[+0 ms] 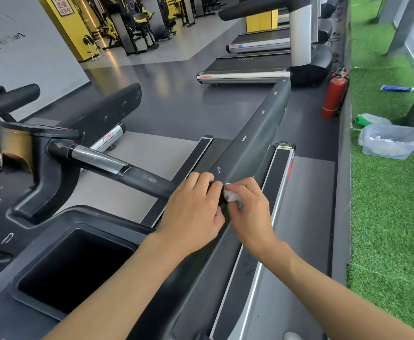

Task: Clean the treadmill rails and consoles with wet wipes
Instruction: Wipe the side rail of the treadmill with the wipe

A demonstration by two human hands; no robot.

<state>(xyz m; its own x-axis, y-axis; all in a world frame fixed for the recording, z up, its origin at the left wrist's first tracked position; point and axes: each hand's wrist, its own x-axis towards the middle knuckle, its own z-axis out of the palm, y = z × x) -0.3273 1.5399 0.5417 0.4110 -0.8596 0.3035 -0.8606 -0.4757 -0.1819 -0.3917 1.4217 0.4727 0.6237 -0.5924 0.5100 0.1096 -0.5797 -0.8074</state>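
Note:
A long dark grey treadmill side rail (257, 128) runs from the lower middle up toward the far right. My left hand (193, 209) grips the rail where a black crossbar handle (142, 176) meets it, fingers curled over the top. My right hand (247, 209) pinches a crumpled white wet wipe (231, 195) and holds it against the rail right beside my left fingers. The console's deep black cup tray (76, 266) sits at lower left.
A clear plastic bag of used wipes (392, 143) and a green-white wipe pack (369, 119) lie on the green turf at right. A red fire extinguisher (334, 96) stands by the turf edge. More treadmills (245, 69) line up beyond.

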